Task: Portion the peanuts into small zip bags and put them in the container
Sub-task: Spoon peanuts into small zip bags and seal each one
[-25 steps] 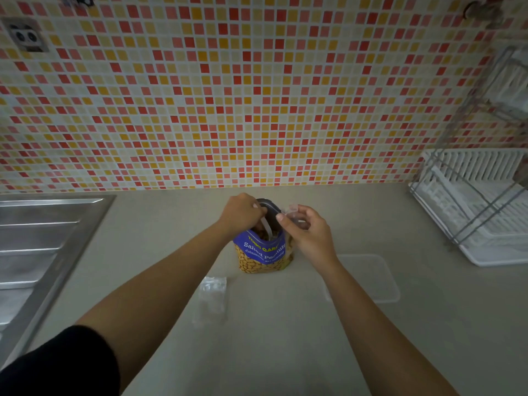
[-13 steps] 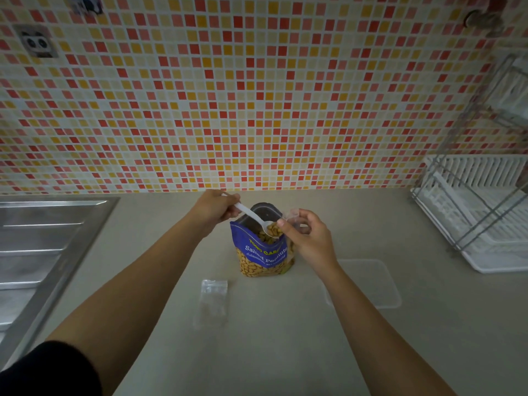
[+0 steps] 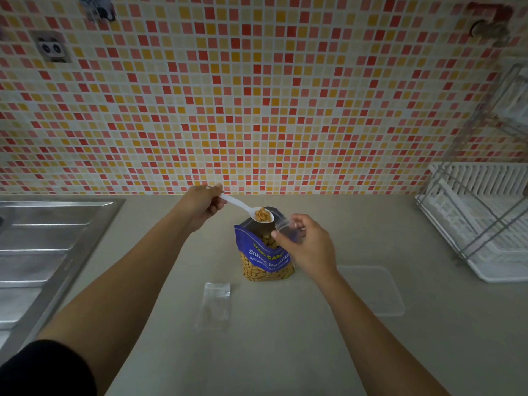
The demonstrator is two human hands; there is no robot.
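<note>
A blue peanut bag [image 3: 264, 260] stands open on the counter, its clear lower window full of nuts. My left hand [image 3: 201, 205] grips a white plastic spoon [image 3: 243, 207] whose bowl, heaped with peanuts, hovers above the bag's mouth. Just right of the spoon, my right hand [image 3: 307, 247] pinches a small clear zip bag [image 3: 285, 228] with its mouth held open. A clear flat container [image 3: 374, 290] lies on the counter to the right of the peanut bag. More small zip bags [image 3: 215, 305] lie flat in front of the peanut bag.
A steel sink drainboard [image 3: 43, 252] takes up the left side of the beige counter [image 3: 271, 352]. At the right stands a white dish rack [image 3: 483, 221] with a metal frame. The mosaic tile wall [image 3: 257, 95] closes the back.
My left hand drew the spoon out of the peanut bag with a load of nuts and lifted it up and left. My right hand kept the small zip bag beside the bag's mouth.
</note>
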